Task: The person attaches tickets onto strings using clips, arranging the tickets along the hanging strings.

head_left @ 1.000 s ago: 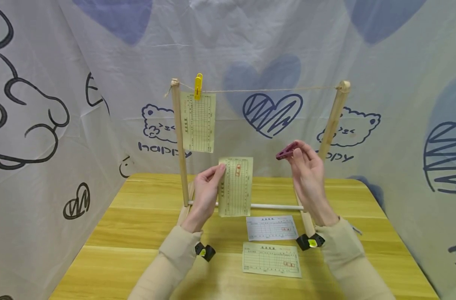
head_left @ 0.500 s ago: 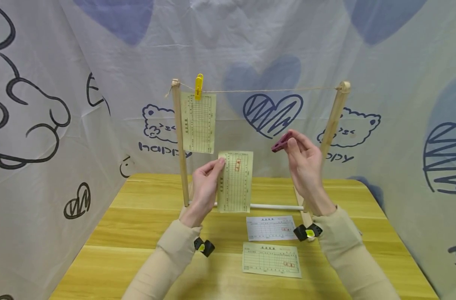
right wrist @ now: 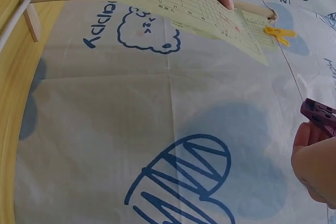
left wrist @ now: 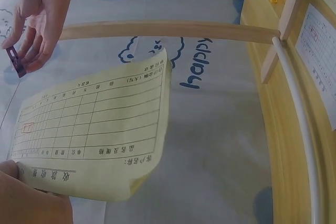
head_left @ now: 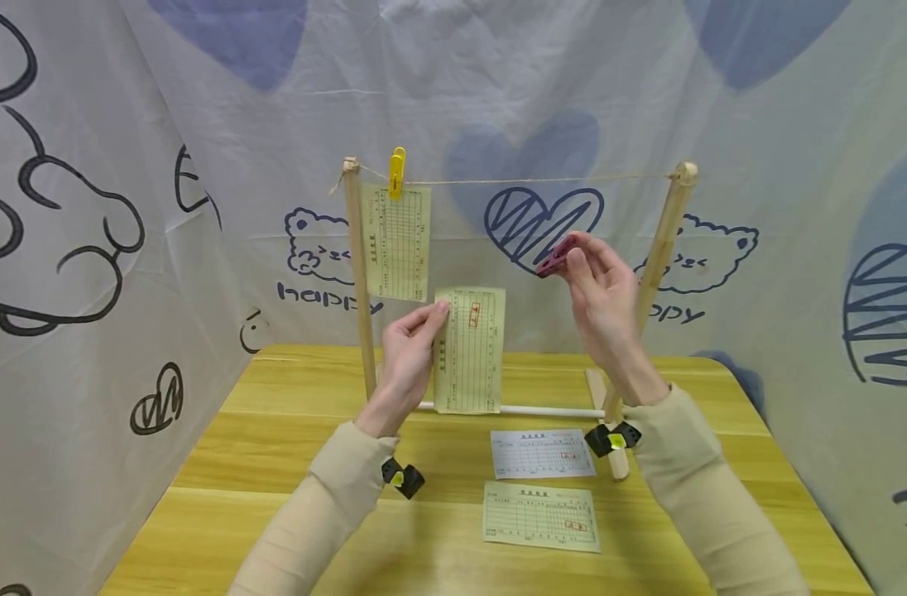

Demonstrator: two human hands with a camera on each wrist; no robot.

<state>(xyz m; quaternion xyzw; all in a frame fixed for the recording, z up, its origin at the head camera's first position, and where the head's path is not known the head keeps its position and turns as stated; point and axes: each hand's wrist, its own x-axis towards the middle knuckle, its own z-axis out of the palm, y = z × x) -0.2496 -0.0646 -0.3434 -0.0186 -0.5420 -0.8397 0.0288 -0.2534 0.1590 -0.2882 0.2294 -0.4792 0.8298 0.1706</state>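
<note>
My left hand (head_left: 410, 356) pinches a pale yellow printed receipt slip (head_left: 468, 352) by its upper left edge, thumb in front. The slip hangs upright in the air below the string (head_left: 543, 180). In my right hand (head_left: 606, 298) a dark purple clothespin (head_left: 556, 257) is held between thumb and fingers, lower than the string and right of the slip. Another yellow slip (head_left: 397, 248) hangs at the string's left end from a yellow clothespin (head_left: 397, 174). The left wrist view shows the held slip (left wrist: 94, 124) slightly bowed, one corner curling.
Two wooden posts (head_left: 662, 240) carry the string, joined low down by a white rod (head_left: 550, 411). On the wooden table (head_left: 275, 497) lie a white slip (head_left: 539, 454) and a yellow slip (head_left: 540, 517). A patterned cloth (head_left: 453, 83) hangs behind.
Both hands have risen toward the string, the left with the slip and the right with the purple clothespin. The right hand has also drifted a little left.
</note>
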